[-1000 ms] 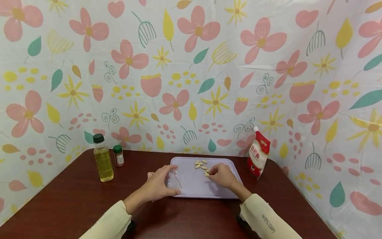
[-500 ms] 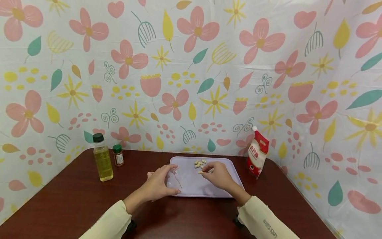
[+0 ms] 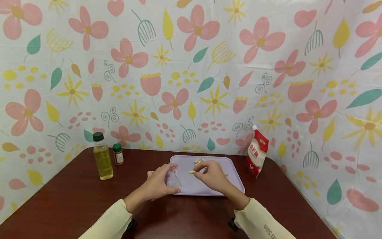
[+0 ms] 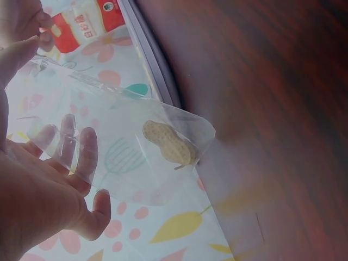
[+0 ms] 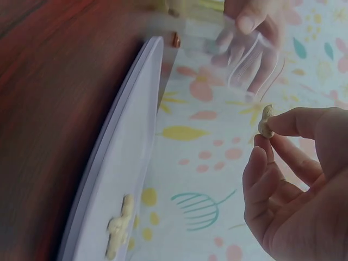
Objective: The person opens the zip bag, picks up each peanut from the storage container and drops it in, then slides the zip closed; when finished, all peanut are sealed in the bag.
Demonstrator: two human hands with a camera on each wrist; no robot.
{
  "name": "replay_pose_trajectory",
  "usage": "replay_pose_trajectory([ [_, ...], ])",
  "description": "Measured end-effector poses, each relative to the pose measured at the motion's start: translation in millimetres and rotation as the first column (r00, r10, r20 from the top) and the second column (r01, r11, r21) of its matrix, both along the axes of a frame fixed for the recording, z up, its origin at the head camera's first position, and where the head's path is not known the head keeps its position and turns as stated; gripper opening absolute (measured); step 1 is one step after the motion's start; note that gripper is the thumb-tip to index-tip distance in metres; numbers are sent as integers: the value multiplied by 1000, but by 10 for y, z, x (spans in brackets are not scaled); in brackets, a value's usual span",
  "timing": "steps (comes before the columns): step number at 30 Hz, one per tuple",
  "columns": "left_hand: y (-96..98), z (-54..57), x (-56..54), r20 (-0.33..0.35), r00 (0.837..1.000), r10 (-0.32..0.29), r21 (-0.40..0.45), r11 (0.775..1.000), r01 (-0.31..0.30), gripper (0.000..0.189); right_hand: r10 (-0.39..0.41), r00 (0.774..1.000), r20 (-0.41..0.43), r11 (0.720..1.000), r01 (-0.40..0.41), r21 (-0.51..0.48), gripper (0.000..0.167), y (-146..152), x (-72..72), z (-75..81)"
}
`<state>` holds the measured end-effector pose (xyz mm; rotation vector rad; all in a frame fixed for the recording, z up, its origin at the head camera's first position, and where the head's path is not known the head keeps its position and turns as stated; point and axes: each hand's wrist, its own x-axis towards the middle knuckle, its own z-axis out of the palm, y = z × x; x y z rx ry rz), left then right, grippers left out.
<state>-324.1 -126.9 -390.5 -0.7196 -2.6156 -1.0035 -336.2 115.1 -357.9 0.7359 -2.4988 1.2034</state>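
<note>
Fingers [image 5: 296, 122], right hand [image 3: 212, 176]: thumb and fingertip pinching one peanut [image 5: 266, 120], which I see projecting at their tips, held above the tray [image 3: 194, 189]. Fingers, left hand [image 3: 159, 183]: curled about a clear bag [image 3: 174, 177] at the tray's left edge, its mouth facing the right hand. Change, last half-second: pinched peanut shifted leftward over the tray, gap to the bag narrower. Meaning, by my judgement: a transfer under way, not complete. Position: pinched peanut between the two hands, near the bag but apart from it. Also listed: one bagged peanut [image 4: 169, 142]; loose peanuts [image 5: 118, 228] toward the tray's far edge, partly hidden from my head view by the right hand.
</note>
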Motion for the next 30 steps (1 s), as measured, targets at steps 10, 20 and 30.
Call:
replay_pose_trajectory([
  [10,2,-6,6,3,1000,-4,-4,1000,4,80,48,999,12,999,-48,25,4,-110,101,33],
  [20,10,14,4,3,1000,-8,0,1000,8,78,74,997,19,997,-74,28,5,-156,112,7],
  [30,12,6,8,1,1000,-9,1,1000,9,78,91,996,3,995,-91,29,5,-183,93,-26],
])
